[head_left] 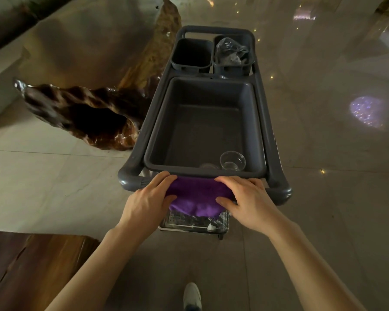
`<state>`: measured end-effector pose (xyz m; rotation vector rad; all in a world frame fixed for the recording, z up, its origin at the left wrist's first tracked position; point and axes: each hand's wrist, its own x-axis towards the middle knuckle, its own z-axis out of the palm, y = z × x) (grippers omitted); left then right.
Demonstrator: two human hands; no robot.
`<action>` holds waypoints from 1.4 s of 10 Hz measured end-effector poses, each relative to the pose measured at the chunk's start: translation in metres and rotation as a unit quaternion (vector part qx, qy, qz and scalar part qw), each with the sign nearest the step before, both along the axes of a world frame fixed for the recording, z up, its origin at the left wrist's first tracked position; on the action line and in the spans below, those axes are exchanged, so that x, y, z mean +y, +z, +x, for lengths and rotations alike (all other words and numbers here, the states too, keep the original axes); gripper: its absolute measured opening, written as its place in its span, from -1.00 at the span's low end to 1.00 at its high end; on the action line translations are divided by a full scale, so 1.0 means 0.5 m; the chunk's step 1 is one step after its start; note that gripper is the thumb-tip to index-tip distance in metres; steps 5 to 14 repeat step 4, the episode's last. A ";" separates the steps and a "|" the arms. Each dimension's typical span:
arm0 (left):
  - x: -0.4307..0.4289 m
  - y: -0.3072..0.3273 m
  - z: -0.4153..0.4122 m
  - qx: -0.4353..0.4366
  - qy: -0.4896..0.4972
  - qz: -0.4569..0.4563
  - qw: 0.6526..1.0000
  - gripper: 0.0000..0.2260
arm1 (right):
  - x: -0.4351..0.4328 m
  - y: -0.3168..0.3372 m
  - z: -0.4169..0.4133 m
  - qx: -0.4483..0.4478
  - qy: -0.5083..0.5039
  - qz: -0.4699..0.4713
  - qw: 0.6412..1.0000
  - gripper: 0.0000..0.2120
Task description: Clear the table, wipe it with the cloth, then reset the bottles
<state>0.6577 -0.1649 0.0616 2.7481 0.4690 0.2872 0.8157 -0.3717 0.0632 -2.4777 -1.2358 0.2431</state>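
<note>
A purple cloth (198, 196) hangs over the near handle bar of a grey service cart (276, 153). My left hand (148, 198) grips the bar at the cloth's left end, and my right hand (247, 198) grips it at the right end, both with fingers curled over the cloth. The cart's big grey tub (202, 122) holds a clear plastic cup (232, 160) in its near right corner. No bottles are in view.
Two small grey bins sit at the cart's far end: an empty one (191, 55) and one (233, 53) holding crumpled plastic. A dark carved wooden table base (81, 113) stands left of the cart. A wooden tabletop corner (32, 265) lies at the lower left. Glossy tile floor surrounds everything.
</note>
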 end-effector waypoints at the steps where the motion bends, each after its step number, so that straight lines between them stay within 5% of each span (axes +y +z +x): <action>1: 0.008 0.001 0.007 0.014 -0.005 -0.011 1.000 -0.60 | 0.000 0.006 -0.001 -0.004 0.009 -0.019 1.000 -0.52; 2: 0.015 0.000 0.006 0.023 -0.007 -0.026 0.999 -0.58 | -0.005 0.033 -0.005 0.024 0.006 -0.015 1.000 -0.49; 4: 0.042 0.016 0.021 0.013 0.021 -0.018 1.000 -0.63 | -0.077 0.222 -0.037 0.027 -0.034 0.287 0.957 -0.73; 14: 0.042 0.016 0.021 0.013 0.021 -0.018 1.000 -0.63 | -0.077 0.222 -0.037 0.027 -0.034 0.287 0.957 -0.73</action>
